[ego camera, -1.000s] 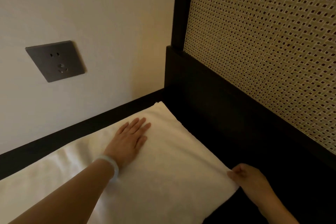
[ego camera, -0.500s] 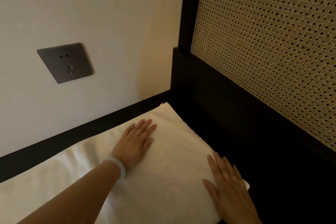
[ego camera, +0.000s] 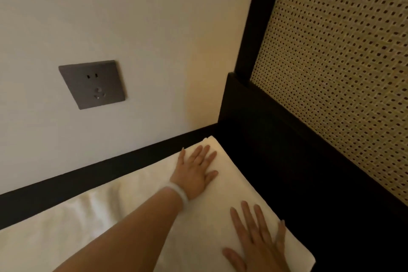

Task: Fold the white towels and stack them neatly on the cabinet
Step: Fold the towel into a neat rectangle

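The white towel point(ego camera: 136, 225) lies on the dark cabinet top point(ego camera: 320, 238), below the grey wall socket point(ego camera: 91, 84) and stretching from lower left of it to lower right. Its long edge runs beside the pale wall point(ego camera: 110, 6) that carries the socket, with a dark strip of the cabinet showing between towel and wall.

The end of the towel to the lower right of the socket looks smooth and squared, with a thick folded edge. The part straight below the socket is rumpled. The light is dim, so how many layers the fold has is hard to tell.

The left hand point(ego camera: 194, 176) lies flat on the towel, lower right of the socket, near the towel's far corner. Its fingers are straight and spread, grasping nothing, and a pale bracelet point(ego camera: 179, 195) sits on its wrist.

The right hand point(ego camera: 258, 247) lies flat too, farther from the socket and nearer the camera. It rests palm down with fingers stretched out, close to the towel's right edge.

Farther right of the socket, a dark post point(ego camera: 256, 17) rises from the cabinet, and a woven cane panel point(ego camera: 344, 73) fills the frame beyond it.
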A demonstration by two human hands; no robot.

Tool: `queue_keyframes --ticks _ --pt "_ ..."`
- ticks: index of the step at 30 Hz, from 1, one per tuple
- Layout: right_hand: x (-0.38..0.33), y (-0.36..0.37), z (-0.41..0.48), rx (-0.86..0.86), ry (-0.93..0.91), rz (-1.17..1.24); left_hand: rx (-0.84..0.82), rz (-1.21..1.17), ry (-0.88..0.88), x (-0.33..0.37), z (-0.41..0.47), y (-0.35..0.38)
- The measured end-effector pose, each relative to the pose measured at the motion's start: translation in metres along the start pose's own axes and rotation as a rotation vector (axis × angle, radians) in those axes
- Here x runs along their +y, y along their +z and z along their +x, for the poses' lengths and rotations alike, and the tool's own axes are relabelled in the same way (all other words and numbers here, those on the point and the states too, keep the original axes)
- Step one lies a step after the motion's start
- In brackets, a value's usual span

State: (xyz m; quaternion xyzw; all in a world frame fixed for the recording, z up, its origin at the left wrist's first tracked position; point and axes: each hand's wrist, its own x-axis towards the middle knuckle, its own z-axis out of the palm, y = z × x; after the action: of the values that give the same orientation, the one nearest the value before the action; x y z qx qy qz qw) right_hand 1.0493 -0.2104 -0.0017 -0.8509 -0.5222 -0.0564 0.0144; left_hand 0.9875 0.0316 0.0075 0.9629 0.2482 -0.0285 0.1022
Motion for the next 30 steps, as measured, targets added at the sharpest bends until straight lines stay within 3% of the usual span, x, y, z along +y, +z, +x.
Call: queue_keyframes --ticks 3,5,7,10,14,16,18,20,22,24,27,30 --pt "-0.011 0.0 0.009 0.123 -0.013 0.083 0.046 -0.253 0.019 -0.002 0.0 -0.013" --pt "-0.029 -0.006 0.034 0.178 -0.074 0.115 0.15 -0.281 -0.021 -0.001 -0.016 -0.014" --pt "-0.051 -0.013 0.072 0.155 -0.177 0.104 0.2 -0.154 -0.21 -0.002 -0.042 -0.005" --pt "-0.069 -0.005 0.139 -0.034 -0.284 0.082 0.137 -0.045 -0.476 -0.01 -0.084 0.011" --pt "-0.045 0.023 0.188 -0.249 -0.214 0.074 0.094 -0.031 -0.368 -0.032 -0.114 0.008" --pt "-0.04 0.023 0.197 -0.254 -0.144 0.043 0.099 -0.035 -0.327 -0.039 -0.132 0.003" --pt "-0.054 0.019 0.194 -0.154 -0.121 -0.052 0.141 -0.028 -0.391 -0.038 -0.159 0.002" --pt "-0.078 0.016 0.176 -0.065 -0.279 0.029 0.155 -0.004 -0.577 -0.032 -0.187 0.01" --pt "-0.092 0.019 0.158 -0.113 -0.475 0.061 0.119 -0.025 -0.7 -0.028 -0.21 0.009" --pt "-0.094 0.018 0.16 -0.237 -0.388 0.071 0.106 -0.07 -0.66 -0.027 -0.223 0.015" --pt "-0.122 0.006 0.163 -0.227 -0.272 0.057 0.195 -0.089 -0.646 -0.033 -0.228 0.024" --pt "-0.181 -0.001 0.13 -0.117 -0.61 0.221 0.273 -0.165 -0.645 -0.036 -0.226 0.029"
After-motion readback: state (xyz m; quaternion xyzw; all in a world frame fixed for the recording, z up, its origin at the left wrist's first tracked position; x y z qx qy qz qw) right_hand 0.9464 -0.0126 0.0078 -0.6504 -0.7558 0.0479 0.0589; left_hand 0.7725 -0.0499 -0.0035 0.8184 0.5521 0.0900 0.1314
